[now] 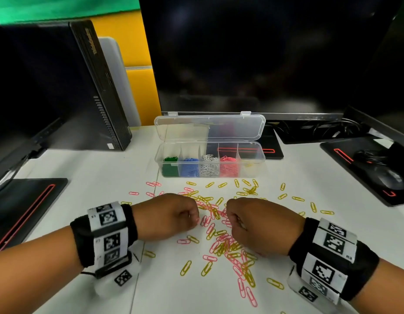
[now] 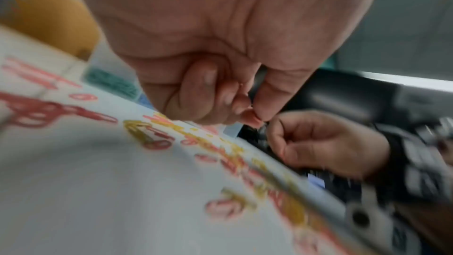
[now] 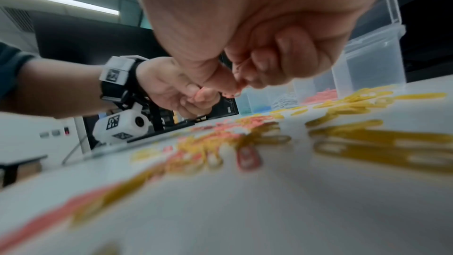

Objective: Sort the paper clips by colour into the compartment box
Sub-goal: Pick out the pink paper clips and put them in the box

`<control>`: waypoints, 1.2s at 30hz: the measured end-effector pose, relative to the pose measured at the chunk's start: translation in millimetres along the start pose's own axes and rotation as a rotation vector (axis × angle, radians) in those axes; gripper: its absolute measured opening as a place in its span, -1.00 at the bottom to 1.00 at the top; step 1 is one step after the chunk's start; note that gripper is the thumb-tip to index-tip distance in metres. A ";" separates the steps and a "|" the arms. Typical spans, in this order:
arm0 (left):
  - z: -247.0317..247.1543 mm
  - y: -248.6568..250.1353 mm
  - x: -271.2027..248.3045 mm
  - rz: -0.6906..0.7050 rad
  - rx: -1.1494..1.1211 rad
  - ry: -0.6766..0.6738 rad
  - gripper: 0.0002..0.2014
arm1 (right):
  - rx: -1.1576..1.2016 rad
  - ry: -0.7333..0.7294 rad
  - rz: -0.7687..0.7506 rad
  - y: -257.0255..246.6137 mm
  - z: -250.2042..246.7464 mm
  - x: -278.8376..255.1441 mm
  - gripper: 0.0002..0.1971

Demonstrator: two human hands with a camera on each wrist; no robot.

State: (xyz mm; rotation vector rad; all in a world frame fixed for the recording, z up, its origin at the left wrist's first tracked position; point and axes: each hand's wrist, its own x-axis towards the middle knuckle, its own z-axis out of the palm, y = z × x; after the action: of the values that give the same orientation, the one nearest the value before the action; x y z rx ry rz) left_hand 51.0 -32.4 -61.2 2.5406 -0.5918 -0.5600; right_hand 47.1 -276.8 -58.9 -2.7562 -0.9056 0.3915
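Note:
An open clear compartment box point(image 1: 253, 169) stands at the back of the white desk, with green point(image 1: 170, 165), blue point(image 1: 189, 166), white point(image 1: 209, 166) and pink clips point(image 1: 228, 166) in separate compartments and a few yellow ones point(image 1: 249, 165) in the rightmost. Loose pink and yellow paper clips point(image 1: 221, 243) lie scattered in front of it. Both hands hover over this pile with curled fingers. My left hand point(image 1: 192, 217) point(image 2: 255, 117) pinches something pink between thumb and fingers. My right hand point(image 1: 232, 219) point(image 3: 235, 88) pinches what looks like a small pink clip.
A large dark monitor point(image 1: 253, 53) rises behind the box, and a black computer tower point(image 1: 99, 87) stands at back left. A black mat point(image 1: 26, 205) lies on the left. Another black mat point(image 1: 355, 155), on the right, carries a mouse point(image 1: 386, 177).

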 end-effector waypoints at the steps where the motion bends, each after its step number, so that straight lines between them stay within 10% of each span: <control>1: -5.6 1.4 4.0 -0.067 -0.210 0.014 -0.83 | 0.009 0.026 0.004 1.1 -2.8 1.2 -0.84; 5: -30.8 25.8 29.3 -0.242 -0.626 0.130 -0.74 | 0.017 0.203 0.052 17.6 -38.0 26.4 -0.82; 13: -73.1 49.9 109.8 -0.219 -0.003 0.306 -0.75 | 0.010 0.215 0.186 56.8 -83.0 105.5 -0.86; 20: -81.8 53.2 136.1 -0.205 -0.192 0.265 -0.81 | 0.014 0.457 0.115 52.2 -70.2 74.3 -0.87; 26: -83.3 57.3 131.0 -0.131 -0.319 0.260 -0.78 | -0.076 0.122 -0.034 22.7 -40.1 69.4 -0.81; 36: -81.4 -17.5 5.0 -0.217 0.284 0.253 -0.81 | -0.162 0.055 -0.131 -20.4 -21.9 117.9 -0.78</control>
State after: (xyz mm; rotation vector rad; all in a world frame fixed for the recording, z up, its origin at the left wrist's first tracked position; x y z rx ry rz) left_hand 99.3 7.3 -6.1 2.9064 -0.3254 -0.2293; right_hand 134.2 -192.0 -54.1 -2.8145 -1.1425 0.2271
